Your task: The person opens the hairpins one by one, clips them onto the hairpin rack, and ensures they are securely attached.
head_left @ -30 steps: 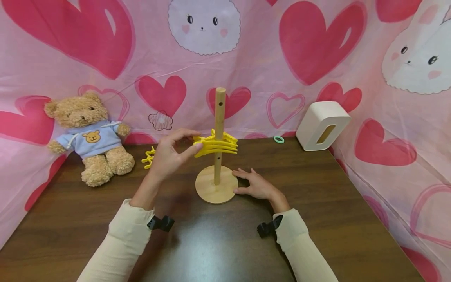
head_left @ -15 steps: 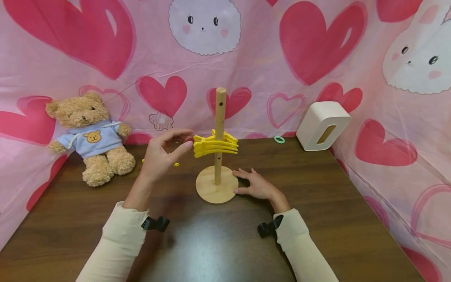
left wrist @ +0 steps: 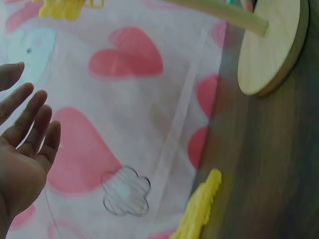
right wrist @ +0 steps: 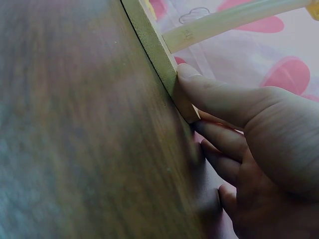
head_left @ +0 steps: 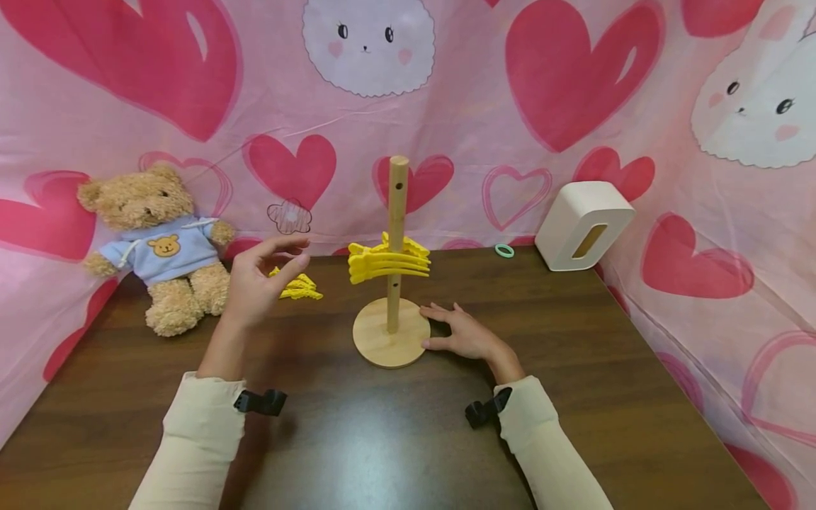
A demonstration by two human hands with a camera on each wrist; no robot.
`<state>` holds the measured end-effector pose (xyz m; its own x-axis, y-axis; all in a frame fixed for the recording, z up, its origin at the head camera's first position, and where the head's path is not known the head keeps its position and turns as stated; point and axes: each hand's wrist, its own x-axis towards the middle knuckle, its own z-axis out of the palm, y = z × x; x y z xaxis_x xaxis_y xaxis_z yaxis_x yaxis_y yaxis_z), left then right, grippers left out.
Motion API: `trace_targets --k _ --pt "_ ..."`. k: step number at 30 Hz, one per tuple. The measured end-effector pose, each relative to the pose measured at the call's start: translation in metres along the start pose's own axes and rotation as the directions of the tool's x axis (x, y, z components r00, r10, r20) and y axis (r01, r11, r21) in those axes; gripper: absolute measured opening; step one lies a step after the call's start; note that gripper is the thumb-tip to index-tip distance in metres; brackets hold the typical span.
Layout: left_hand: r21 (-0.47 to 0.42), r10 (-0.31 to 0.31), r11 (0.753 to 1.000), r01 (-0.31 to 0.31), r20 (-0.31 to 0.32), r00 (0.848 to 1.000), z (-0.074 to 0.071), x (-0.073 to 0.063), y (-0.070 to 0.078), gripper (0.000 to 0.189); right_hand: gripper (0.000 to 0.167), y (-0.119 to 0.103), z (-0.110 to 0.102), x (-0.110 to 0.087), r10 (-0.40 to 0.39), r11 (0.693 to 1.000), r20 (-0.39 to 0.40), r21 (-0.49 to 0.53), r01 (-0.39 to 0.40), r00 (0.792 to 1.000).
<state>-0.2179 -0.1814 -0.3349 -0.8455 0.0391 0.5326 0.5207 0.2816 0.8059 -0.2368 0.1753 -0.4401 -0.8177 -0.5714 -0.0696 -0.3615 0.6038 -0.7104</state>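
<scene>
A yellow claw hair clip (head_left: 389,259) hangs clamped around the post of a wooden stand (head_left: 396,212), about midway up. My left hand (head_left: 258,283) is held in the air left of the post, fingers apart and loosely bent, with nothing in them. Behind that hand, more yellow hair clip (head_left: 299,285) lies on the table, partly covered by it in the head view; the left wrist view shows the yellow clip (left wrist: 199,206) low down. My right hand (head_left: 468,333) holds the rim of the round base (right wrist: 172,82), thumb and fingertips against its edge.
A teddy bear (head_left: 166,248) in a blue sweater sits at the back left. On the right stand a white box (head_left: 567,227) with a slot and a small mint-green ring (head_left: 504,251). A pink heart-print cloth (head_left: 472,85) hangs behind the dark wooden table (head_left: 357,453).
My left hand has let go of the hair clip on the post and moved away to the left. The clip stays on the post, and my right hand keeps its place at the base.
</scene>
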Motion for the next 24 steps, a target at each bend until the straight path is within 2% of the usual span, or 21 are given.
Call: trace_targets --k 5,11,18,24 --pt "0.057 -0.028 0.998 0.029 -0.022 0.999 -0.011 -0.002 -0.015 0.031 0.070 0.000 0.000 0.000 -0.002 1.000 -0.002 0.001 0.002 1.000" --pt "0.141 -0.083 0.986 0.087 -0.033 0.996 -0.020 -0.006 -0.027 0.034 0.070 -0.001 -0.001 -0.001 0.001 1.000 -0.005 0.005 0.000 1.000" --pt "0.274 -0.169 0.945 0.180 -0.063 0.984 -0.027 -0.013 -0.050 0.038 0.070 -0.001 -0.001 -0.001 0.000 1.000 -0.007 0.007 0.000 1.000" --pt "0.307 -0.268 0.911 0.276 -0.069 0.961 -0.037 -0.021 -0.072 0.041 0.070 -0.003 0.000 -0.002 0.012 1.000 0.001 0.002 -0.012 1.000"
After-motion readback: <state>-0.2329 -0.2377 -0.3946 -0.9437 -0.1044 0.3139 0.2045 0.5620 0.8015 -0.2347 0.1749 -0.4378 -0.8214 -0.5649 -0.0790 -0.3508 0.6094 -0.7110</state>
